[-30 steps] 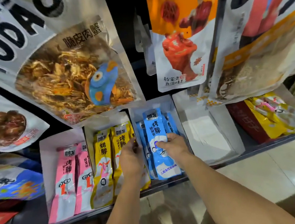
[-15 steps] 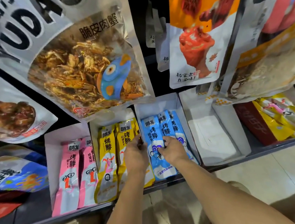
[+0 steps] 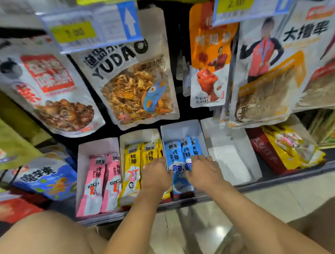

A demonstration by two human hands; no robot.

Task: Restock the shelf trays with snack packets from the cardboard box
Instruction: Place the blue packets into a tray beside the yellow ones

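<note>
**Two hands flat on the blue stack**

Both your hands lie spread and low, gripping nothing that I can see. Your left hand straddles the seam at frame centre, fingers on the yellow packets, thumb against the blue packets. Your right hand presses flat on those blue packets in their white tray.

Careful now: the front blue packet pokes past the shelf lip at lower centre, so a careless lift may send it to the floor. Your left palm could also drag a yellow packet across the divider.

Your palms hide the packets' middles, the price tags up top are blurred, and the cardboard box is nowhere in frame.
</note>
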